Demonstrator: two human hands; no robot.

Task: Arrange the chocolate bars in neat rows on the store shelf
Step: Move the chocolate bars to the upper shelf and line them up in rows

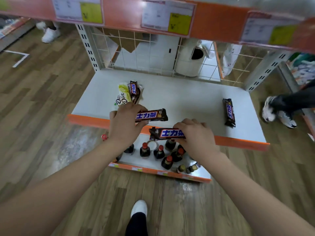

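Hands first: the left hand curls its fingers round one end of a dark bar, which sticks out to the right over the front edge of the shelf. The right hand grips a second bar the same way, held level just in front of the shelf's orange lip, its free end pointing left. The two bars lie nearly parallel, close but apart.

Behind the left hand, near the shelf's left edge, sits a small pile: a pale Dove bar with a dark bar on top, and perhaps another wrapper under them, though blur hides it. A lone bar lies lengthwise by the right edge, well apart from the rest.

Below the hands, a lower shelf carries dark bottles with red caps. A wire grid backs the shelf, and price tags hang on the orange rail above.
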